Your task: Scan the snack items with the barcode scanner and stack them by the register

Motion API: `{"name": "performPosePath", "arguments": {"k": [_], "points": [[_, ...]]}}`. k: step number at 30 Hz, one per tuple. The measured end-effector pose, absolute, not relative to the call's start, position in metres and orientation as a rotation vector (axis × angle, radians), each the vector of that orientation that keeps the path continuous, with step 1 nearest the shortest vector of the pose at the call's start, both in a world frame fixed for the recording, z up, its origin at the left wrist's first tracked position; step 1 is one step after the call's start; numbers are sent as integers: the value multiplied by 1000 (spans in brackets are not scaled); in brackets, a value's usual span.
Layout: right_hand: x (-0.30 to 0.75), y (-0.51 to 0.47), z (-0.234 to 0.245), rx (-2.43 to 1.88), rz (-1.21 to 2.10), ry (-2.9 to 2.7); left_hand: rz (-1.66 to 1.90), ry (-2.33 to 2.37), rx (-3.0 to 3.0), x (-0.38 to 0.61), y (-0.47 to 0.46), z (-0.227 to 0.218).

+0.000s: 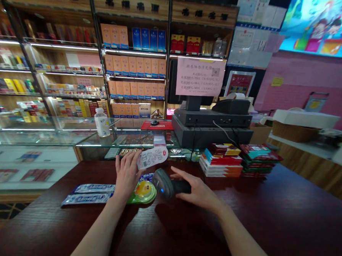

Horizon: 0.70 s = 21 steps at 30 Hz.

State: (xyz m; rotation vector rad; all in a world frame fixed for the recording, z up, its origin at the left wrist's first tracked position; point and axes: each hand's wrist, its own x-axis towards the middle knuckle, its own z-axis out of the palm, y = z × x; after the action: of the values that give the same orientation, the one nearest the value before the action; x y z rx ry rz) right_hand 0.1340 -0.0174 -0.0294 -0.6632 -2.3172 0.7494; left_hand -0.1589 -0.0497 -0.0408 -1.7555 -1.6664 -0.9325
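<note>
My left hand (127, 171) is closed on a white rounded package (153, 158) with printed text and a barcode. It is held up on edge above the table. My right hand (198, 187) is around the handle of a dark barcode scanner (164, 185), with the index finger stretched along its upper side. A small blue light glows on the scanner, whose head points left. Just under my left hand lies a green blister pack with a yellow figure (145, 189). Two blue-and-white long packets (88, 194) lie to the left, partly behind my left forearm.
A stack of boxed goods (221, 161) and a pile of dark packets (258, 159) stand at the right back of the brown table (264, 218). Behind them are a cash register (213, 122) and a glass counter with a white bottle (102, 123).
</note>
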Motion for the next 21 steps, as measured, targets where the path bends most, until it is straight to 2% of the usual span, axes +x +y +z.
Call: {"name": "performPosePath", "arguments": {"k": [21], "points": [[128, -23, -27, -651, 838, -2311, -866, -1655, -1757, -155, -50, -41]]}}
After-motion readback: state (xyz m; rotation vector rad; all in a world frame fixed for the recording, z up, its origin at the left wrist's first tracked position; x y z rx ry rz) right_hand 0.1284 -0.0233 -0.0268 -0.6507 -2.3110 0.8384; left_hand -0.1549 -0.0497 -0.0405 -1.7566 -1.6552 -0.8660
